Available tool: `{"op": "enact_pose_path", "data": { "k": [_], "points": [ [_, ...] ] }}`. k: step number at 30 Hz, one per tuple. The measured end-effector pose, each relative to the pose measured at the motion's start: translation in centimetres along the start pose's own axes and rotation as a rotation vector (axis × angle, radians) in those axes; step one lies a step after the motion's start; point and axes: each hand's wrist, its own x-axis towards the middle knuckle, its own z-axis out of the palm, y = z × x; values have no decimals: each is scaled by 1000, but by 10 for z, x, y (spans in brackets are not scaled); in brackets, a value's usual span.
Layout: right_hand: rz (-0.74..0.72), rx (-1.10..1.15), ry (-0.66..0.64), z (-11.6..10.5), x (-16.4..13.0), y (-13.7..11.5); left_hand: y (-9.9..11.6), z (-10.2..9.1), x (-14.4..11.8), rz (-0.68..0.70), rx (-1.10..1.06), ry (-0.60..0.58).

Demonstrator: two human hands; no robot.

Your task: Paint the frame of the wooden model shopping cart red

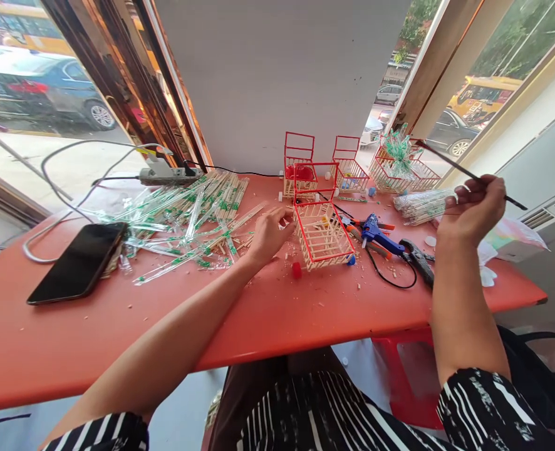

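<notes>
A miniature shopping cart made of pale sticks with a red rim and handle stands before me on red and blue wheels. My left hand is at its left side, with bent fingers holding the edge near the handle; some fingertips are hidden. Raised at the right, my right hand is closed around a thin dark stick, which slants up and left in the air, apart from the cart. Whether the stick's far end carries bristles is hard to tell.
Behind stand more small carts. A blue glue gun and pliers lie right of the cart. Wrapped sticks, a phone and a power strip occupy the left of the red table.
</notes>
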Motion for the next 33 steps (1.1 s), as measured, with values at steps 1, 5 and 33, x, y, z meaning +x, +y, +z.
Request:
{"op": "enact_pose_path", "data": {
  "k": [1,5,33],
  "points": [
    [-4,45,13,4,7,-5,0,0,0,5,-5,-6],
    [-11,-62,-179,43,19,-11,-2,0,-1,22,-25,-8],
    [102,-541,-863,152,-21,163,-11,5,1,60,-28,-21]
  ]
}}
